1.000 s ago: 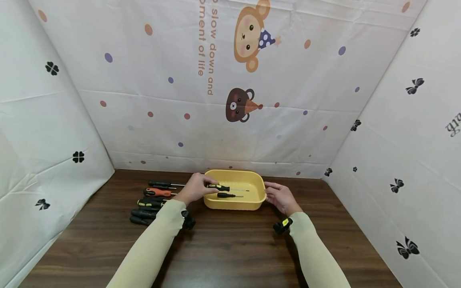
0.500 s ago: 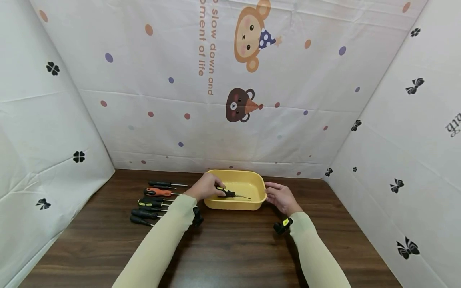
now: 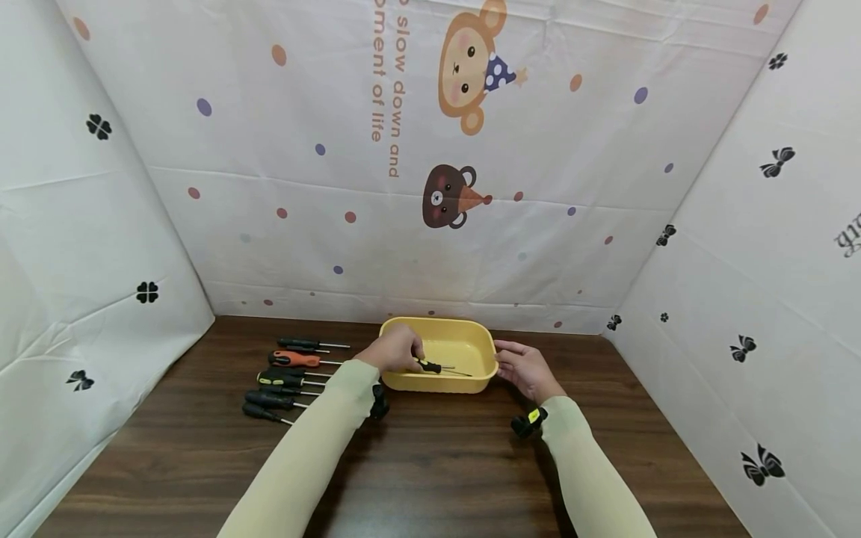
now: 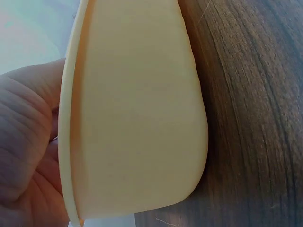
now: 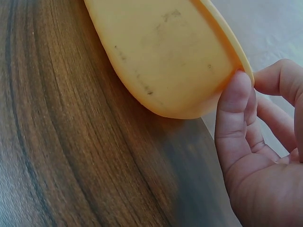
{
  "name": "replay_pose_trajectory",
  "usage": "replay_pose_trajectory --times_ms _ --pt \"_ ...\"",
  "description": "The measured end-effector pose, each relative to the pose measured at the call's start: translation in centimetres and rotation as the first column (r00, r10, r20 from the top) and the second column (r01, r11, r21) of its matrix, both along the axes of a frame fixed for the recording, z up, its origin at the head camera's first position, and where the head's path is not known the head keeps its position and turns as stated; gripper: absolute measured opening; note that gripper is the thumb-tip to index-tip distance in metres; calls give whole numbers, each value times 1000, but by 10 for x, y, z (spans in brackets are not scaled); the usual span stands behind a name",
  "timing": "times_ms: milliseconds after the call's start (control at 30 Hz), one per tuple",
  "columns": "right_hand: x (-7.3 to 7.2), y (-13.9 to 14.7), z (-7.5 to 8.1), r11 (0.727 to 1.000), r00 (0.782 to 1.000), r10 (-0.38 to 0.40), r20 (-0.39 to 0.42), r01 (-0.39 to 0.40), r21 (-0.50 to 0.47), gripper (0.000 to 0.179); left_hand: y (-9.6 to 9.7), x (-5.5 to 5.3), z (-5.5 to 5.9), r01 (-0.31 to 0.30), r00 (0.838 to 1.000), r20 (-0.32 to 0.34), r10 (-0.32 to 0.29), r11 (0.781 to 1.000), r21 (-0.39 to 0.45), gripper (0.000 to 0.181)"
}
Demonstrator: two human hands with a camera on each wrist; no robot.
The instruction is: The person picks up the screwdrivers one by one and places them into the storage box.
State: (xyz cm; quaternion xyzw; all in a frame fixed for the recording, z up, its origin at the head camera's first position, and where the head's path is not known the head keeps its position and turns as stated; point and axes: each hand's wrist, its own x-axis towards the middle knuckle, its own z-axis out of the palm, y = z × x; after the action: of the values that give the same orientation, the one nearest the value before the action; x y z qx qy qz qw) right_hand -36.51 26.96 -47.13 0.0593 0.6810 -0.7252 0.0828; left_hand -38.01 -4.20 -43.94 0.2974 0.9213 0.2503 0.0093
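My left hand [image 3: 398, 348] reaches over the left end of a yellow plastic basin [image 3: 437, 384] and grips a black-and-yellow screwdriver [image 3: 429, 366] by its handle. The screwdriver's shaft points right, low inside the basin. A second, smaller screwdriver in there is mostly hidden behind the hand and the held one. In the left wrist view the basin's outer wall [image 4: 137, 109] hides my fingertips and the tool. At the opposite end, my right hand [image 3: 527, 369] pinches the rim; the right wrist view shows thumb and finger [image 5: 233, 101] on either side of it.
Left of the basin, several screwdrivers lie in a column on the dark wooden table [image 3: 430, 463], handles to the left; one is an orange screwdriver [image 3: 293, 359], the others black or black-and-yellow. A printed white cloth [image 3: 538, 254] stands behind, with more at both sides.
My left hand has moved right and down into the basin with the black-and-yellow screwdriver, whose shaft has lowered toward the basin's floor. My right hand has stayed at the rim.
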Motion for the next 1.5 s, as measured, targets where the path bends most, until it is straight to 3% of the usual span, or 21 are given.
replay_pose_trajectory --times_ms 300,633,1100,1500 --pt "1 -1 0 1000 1000 3 -13 -3 -6 51 1 2 3 43 998 -35 -47 995 -88 19" --pt "2 -2 2 1000 1000 7 -16 -7 4 51 2 5 3 9 1000 -26 -13 988 -153 22" --pt "2 -2 2 1000 999 19 -25 -19 -15 53 4 2 2 25 999 -36 -32 981 -194 27" --pt "4 -1 3 1000 1000 14 -24 -14 3 52 3 0 4 26 1000 4 -26 982 -187 8"
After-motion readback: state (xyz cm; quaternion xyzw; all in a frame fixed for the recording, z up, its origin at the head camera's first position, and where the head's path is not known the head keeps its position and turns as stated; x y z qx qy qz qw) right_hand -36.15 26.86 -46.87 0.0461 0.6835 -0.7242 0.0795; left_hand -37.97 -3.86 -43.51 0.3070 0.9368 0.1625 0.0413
